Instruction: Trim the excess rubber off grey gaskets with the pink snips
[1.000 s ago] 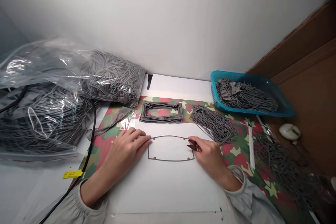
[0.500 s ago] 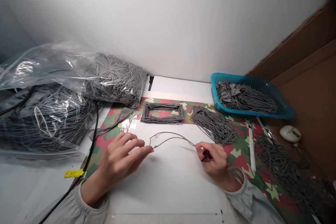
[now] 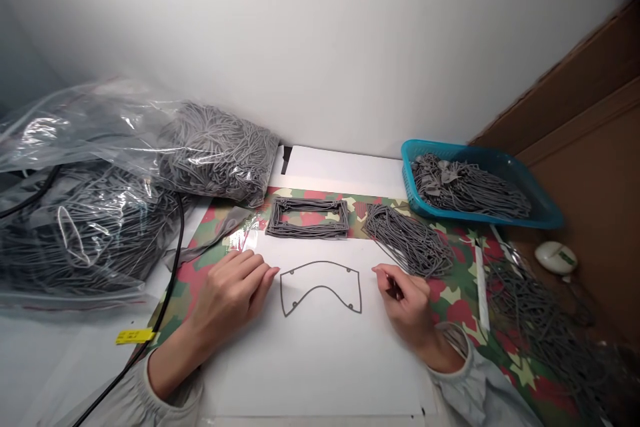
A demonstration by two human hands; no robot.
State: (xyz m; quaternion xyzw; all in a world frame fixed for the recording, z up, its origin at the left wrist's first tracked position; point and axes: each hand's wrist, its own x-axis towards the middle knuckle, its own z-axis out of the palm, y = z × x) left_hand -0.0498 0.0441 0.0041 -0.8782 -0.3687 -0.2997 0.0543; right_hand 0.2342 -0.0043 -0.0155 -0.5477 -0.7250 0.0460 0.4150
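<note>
A thin grey outline ring (image 3: pixel 325 262) with small loops near its four corners lies flat on the white sheet (image 3: pixel 320 373). Its top edge arches upward and its bottom edge curves up in the middle. Just left of it rests my left hand (image 3: pixel 233 293), fingers curled together, nothing visible in it. On the right side, a short gap from the ring, my right hand (image 3: pixel 407 300) is closed, thumb and forefinger pressed together; its palm is in shadow. Neither hand touches the ring.
Beyond the sheet are a stack of grey rectangular frames (image 3: pixel 307 234) and a grey bundle (image 3: pixel 413 240). Filled clear bags (image 3: pixel 220 153) and a black cable (image 3: pixel 173 280) are left. A blue basket (image 3: pixel 545 213), white mouse (image 3: pixel 555 257) and loose grey strands (image 3: pixel 540 320) are right.
The thin grey ring has gone from between both hands down onto the white sheet, opened into its curved outline. Both hands have let go, and the left fingers are more curled.
</note>
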